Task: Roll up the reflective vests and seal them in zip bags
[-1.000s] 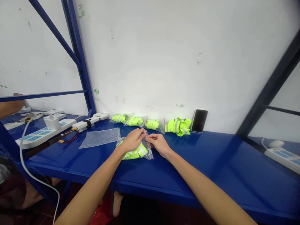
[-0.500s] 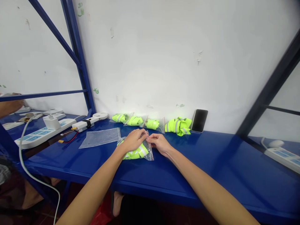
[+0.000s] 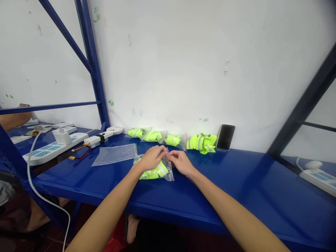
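Observation:
A clear zip bag (image 3: 169, 174) lies on the blue table with a folded neon-yellow reflective vest (image 3: 154, 172) inside it. My left hand (image 3: 152, 157) rests over the bag's upper part, fingertips closed on its edge. From the right, my right hand (image 3: 181, 161) pinches the same edge, its thumb and forefinger close beside the left fingertips. Part of the bag and vest is hidden under my left hand. An empty clear bag (image 3: 114, 154) lies flat to the left, touching or close to the filled one.
Along the wall sit several bagged yellow vests (image 3: 154, 136), an unbagged rolled vest (image 3: 201, 142) and a leaning phone (image 3: 225, 137). To the left are a small white fan (image 3: 114, 130) and a power strip (image 3: 56, 148) with a cable. Another person's arm (image 3: 15, 120) shows at far left.
The view has shifted slightly, so everything sits a little further right. Both hands stay at the bag's edge, their fingertips slightly changed in position.

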A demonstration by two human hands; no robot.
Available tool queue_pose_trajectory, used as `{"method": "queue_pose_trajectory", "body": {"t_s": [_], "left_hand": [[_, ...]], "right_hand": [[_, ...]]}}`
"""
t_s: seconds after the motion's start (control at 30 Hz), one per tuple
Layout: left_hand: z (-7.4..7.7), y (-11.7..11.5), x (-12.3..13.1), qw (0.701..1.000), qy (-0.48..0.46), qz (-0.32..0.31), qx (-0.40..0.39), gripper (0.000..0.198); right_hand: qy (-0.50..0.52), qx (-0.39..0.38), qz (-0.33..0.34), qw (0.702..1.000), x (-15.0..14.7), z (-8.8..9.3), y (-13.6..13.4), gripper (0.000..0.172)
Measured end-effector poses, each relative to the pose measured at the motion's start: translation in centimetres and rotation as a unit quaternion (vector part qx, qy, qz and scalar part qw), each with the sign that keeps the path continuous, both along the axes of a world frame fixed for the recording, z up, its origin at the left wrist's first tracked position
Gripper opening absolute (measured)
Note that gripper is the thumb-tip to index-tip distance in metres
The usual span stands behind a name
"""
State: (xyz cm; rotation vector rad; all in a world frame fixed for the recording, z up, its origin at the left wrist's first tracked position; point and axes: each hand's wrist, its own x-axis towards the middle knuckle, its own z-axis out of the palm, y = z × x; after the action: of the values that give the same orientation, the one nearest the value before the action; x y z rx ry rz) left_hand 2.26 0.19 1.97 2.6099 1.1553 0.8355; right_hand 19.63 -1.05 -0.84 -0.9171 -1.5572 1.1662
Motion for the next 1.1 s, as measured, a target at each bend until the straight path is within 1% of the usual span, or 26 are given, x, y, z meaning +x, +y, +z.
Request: {"method": "queue_pose_trajectory", "body": {"t_s": [0.07,0.1,0.23,0.3,0.37,0.47,0.5,0.53,0.6,0.67,0.7,0.8,0.97,1.1], "left_hand": [[0.0,-0.1,0.0,1.0,0.002,0.008,0.007,0.023],[0.0,-0.2,0.1,1.0,0.002,0.014,0.011,0.022],[0.1,-0.4,0.1,0.998,-0.01,0.059,0.024,0.021],[0.1,-0.4,0.2,0.996,-0.015,0.085,0.024,0.021],[0.1,-0.4,0.2,0.994,-0.012,0.107,0.021,0.022],[0.0,-0.3,0.3,0.991,-0.009,0.131,0.023,0.023],[-0.1,-0.2,0.3,0.991,-0.008,0.133,0.025,0.024],[-0.2,-0.1,0.3,0.99,-0.006,0.137,0.028,0.024],[-0.4,0.2,0.1,0.987,0.0,0.157,0.037,0.026],[-0.5,0.5,0.0,0.981,0.005,0.191,0.045,0.028],[-0.6,0.6,-0.1,0.977,0.007,0.206,0.049,0.03],[-0.7,0.8,-0.3,0.973,0.015,0.222,0.054,0.032],[-0.6,0.7,-0.3,0.971,0.024,0.232,0.044,0.033],[-0.6,0.7,-0.3,0.969,0.028,0.242,0.051,0.031]], "right_hand": [[-0.025,0.034,-0.015,0.999,-0.1,-0.1,-0.1,0.021],[-0.034,0.037,-0.02,0.999,-0.1,-0.2,-0.2,0.023],[-0.081,-0.01,-0.005,0.997,0.1,-0.2,-0.6,0.029],[-0.107,-0.019,0.007,0.994,0.3,-0.2,-0.8,0.03],[-0.125,0.005,-0.002,0.992,0.2,0.0,-0.9,0.028],[-0.16,0.091,-0.055,0.981,-0.2,0.3,-1.1,0.026],[-0.167,0.112,-0.071,0.977,-0.3,0.4,-1.2,0.026],[-0.169,0.115,-0.079,0.976,-0.4,0.5,-1.3,0.026],[-0.169,0.076,-0.065,0.98,-0.4,0.5,-1.5,0.025],[-0.173,0.027,-0.041,0.984,-0.2,0.5,-1.7,0.023],[-0.177,0.015,-0.033,0.984,-0.1,0.4,-1.7,0.022],[-0.174,0.026,-0.033,0.984,0.0,0.1,-1.6,0.019],[-0.134,0.042,-0.041,0.989,-0.5,-0.8,-1.3,0.018],[-0.122,0.027,-0.056,0.991,-0.8,-1.3,-1.2,0.018]]}}
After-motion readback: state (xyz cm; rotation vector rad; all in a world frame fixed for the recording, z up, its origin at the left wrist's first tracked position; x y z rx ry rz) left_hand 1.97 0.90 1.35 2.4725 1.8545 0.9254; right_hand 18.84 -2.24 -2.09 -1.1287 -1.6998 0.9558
